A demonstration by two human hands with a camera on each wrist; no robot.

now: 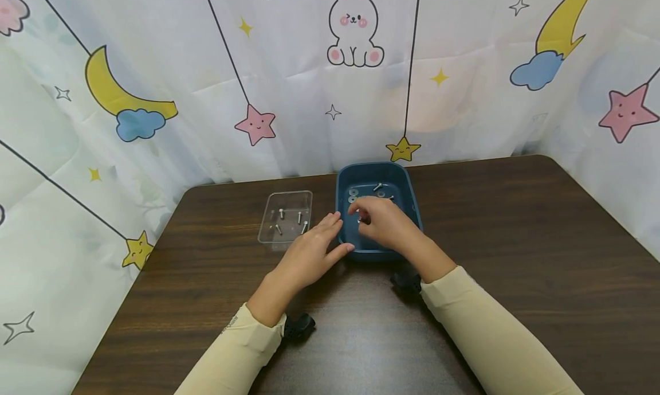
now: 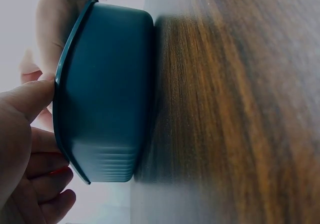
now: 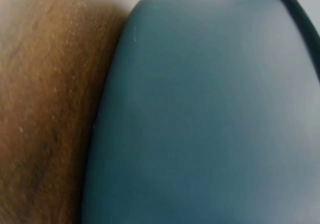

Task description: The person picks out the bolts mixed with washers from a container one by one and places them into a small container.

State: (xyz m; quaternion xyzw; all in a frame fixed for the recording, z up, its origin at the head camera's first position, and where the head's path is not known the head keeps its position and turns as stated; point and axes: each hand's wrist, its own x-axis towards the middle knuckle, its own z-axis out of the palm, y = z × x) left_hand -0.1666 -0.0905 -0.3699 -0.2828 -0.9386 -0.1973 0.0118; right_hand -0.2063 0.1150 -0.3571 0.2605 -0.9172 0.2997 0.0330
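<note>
A blue plastic bin (image 1: 417,217) stands on the table and holds several loose screws (image 1: 378,187) and washers (image 1: 353,192). My left hand (image 1: 311,251) rests against its near left corner, fingers extended along the left side. In the left wrist view the thumb (image 2: 30,97) touches the rim. Over the bin is my right hand (image 1: 387,223), fingers curled, with a small screw (image 1: 360,219) showing at the thumb and fingertips. The right wrist view is filled mostly by the bin's outer wall (image 3: 200,109); the right fingers are hidden there.
Left of the bin sits a clear shallow tray (image 1: 268,234) with several screws lying in it. Both stand toward the back of a dark wood table (image 1: 495,234). A white curtain (image 1: 309,57) with printed stars and moons hangs behind it.
</note>
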